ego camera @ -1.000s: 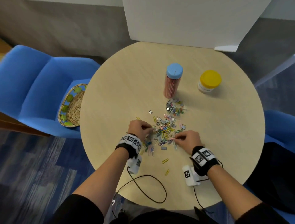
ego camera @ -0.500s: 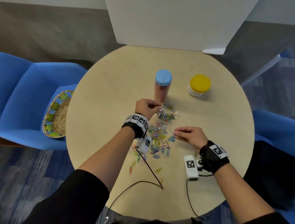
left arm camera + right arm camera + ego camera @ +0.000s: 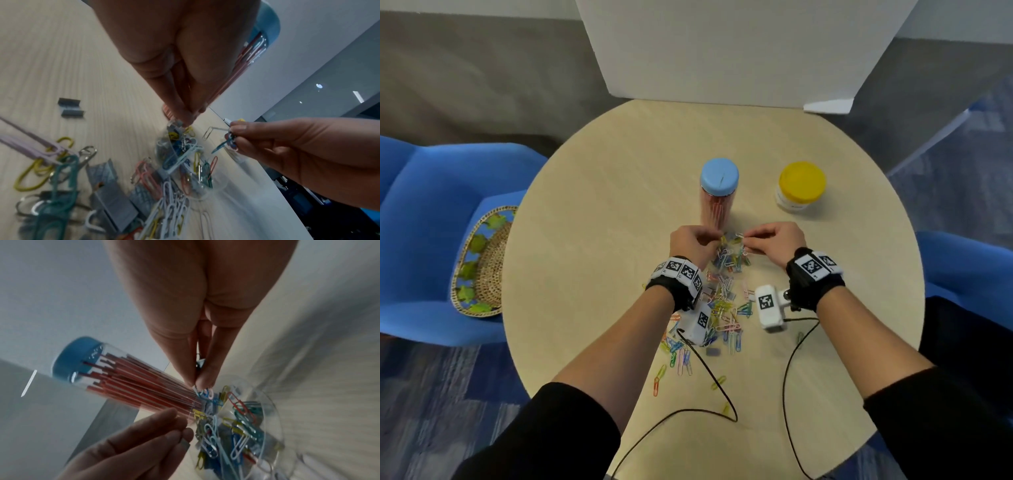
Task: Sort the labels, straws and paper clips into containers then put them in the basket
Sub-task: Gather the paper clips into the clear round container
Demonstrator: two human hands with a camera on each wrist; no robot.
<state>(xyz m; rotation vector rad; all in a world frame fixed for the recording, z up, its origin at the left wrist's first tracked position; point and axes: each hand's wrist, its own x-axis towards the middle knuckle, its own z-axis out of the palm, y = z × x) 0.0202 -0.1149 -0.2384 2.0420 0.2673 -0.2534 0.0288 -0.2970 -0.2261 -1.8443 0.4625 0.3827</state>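
A low clear container point(image 3: 275, 410) holding coloured paper clips stands in front of the blue-lidded jar of red straws point(image 3: 717, 202). Both my hands hover just over it. My left hand point(image 3: 717, 238) has its fingertips point(image 3: 186, 118) pinched together on a few small clips at the container's near side. My right hand point(image 3: 746, 240) pinches a small bunch of paper clips point(image 3: 222, 139) above the container's rim. Many loose paper clips point(image 3: 722, 308) lie scattered on the table under my wrists. A yellow-lidded jar point(image 3: 801, 186) stands to the right of the straw jar.
The round wooden table point(image 3: 602, 240) has a woven basket point(image 3: 482, 263) on a blue chair beside its left edge. A white board point(image 3: 722, 51) rises behind the table. Grey staple blocks point(image 3: 69, 107) lie among the clips. Black cables point(image 3: 705, 407) trail over the near edge.
Both hands left the scattered clips and moved forward to the clear container by the straw jar, the left first, then the right. The head view shifted downward.
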